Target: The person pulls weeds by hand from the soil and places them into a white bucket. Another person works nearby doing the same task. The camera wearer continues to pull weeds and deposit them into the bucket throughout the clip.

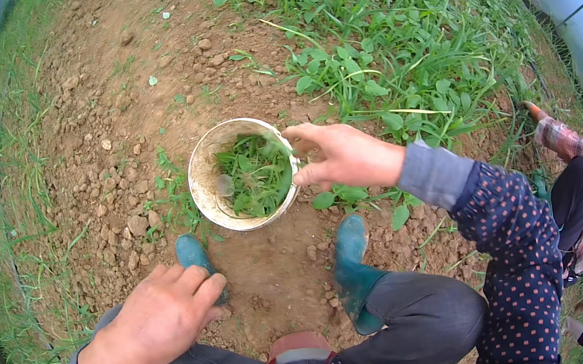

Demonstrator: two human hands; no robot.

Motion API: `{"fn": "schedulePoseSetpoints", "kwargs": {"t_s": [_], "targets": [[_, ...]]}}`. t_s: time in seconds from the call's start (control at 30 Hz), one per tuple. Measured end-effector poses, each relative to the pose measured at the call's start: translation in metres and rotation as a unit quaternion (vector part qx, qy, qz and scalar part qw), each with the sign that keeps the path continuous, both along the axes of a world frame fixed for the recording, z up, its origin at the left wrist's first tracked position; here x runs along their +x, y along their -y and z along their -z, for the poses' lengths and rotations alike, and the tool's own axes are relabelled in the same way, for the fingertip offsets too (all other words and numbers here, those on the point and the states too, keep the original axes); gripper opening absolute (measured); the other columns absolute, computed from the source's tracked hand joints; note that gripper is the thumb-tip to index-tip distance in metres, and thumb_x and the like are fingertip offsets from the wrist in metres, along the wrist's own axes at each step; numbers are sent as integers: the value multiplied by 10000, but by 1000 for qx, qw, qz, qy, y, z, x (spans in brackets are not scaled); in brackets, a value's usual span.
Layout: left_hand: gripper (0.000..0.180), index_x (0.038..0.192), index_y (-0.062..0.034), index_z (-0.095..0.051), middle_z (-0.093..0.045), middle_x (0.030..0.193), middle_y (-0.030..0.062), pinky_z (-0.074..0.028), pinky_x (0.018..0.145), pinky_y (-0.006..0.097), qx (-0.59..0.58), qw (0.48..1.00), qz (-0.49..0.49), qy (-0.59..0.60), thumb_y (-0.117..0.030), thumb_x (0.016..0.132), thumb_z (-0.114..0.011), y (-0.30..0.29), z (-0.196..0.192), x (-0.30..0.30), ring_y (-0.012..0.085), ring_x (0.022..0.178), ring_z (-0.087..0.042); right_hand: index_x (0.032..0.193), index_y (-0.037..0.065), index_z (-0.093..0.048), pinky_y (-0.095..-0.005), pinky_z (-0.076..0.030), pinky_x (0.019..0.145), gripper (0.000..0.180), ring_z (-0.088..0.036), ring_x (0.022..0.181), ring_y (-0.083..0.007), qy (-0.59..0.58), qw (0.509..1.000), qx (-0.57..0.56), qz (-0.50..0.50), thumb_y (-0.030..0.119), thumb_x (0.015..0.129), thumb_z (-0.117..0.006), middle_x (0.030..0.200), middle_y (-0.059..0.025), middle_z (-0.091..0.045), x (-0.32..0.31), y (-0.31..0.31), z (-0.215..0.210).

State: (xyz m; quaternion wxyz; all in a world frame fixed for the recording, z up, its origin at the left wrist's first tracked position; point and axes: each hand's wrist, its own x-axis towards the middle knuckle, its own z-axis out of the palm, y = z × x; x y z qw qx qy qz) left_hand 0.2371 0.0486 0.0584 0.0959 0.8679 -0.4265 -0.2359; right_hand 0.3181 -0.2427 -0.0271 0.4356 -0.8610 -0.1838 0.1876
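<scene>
Left hand [156,323] rests loosely curled on knee, empty; right hand [341,156], fingers parted, hangs at bucket [210,196] rim. Bucket partly filled with greens [255,173]; many plants [395,62] uncut.

One white bucket [208,189] of cut greens sits just beside the right hand [346,157]; two teal boots [354,268] stand near the left hand [156,323].

White round bucket [206,175], upright on bare brown soil at picture centre, mouth open upward, inner wall soil-stained. Cut green leaves [257,174] fill its bottom, heaped toward the 3 o'clock side, where a few leaves reach up to the rim.
</scene>
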Motion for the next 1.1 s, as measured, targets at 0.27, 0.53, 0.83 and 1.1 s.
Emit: {"fn": "schedulePoseSetpoints", "kwargs": {"t_s": [0.27, 0.53, 0.83, 1.1], "targets": [[353, 1040, -75, -552, -573, 885, 96, -486, 714, 400, 29, 992, -3, -119, -192, 740, -699, -42, 30, 13, 306, 816, -581, 960, -23, -573, -269, -531, 564, 161, -630, 620, -132, -184, 981, -29, 43, 121, 922, -511, 747, -61, -648, 29, 36, 61], [385, 1057, -77, -569, -587, 923, 103, -504, 746, 398, 55, 981, -9, -188, -205, 724, -716, -48, 48, 27, 321, 852, -597, 834, 35, -645, -413, -510, 731, 215, -636, 782, -333, 36, 970, -194, 144, 248, 804, -642, 788, -151, -650, -5, 79, 212], [402, 1049, -66, -567, -578, 905, 103, -507, 734, 395, 32, 979, -20, -198, -192, 704, -732, -45, 49, 28, 330, 833, -594, 783, 139, -726, -426, -458, 530, 165, -669, 689, -227, -25, 824, -538, -176, 187, 791, -568, 796, -30, -708, -37, 38, 282], [399, 1049, -64, -559, -573, 898, 105, -508, 721, 394, 14, 981, -11, -193, -194, 711, -728, -41, 46, 25, 322, 824, -594, 787, 67, -690, -448, -346, 475, 221, -522, 688, -303, 166, 692, -647, -274, 225, 817, -539, 763, -128, -619, -65, 21, 287]]}}
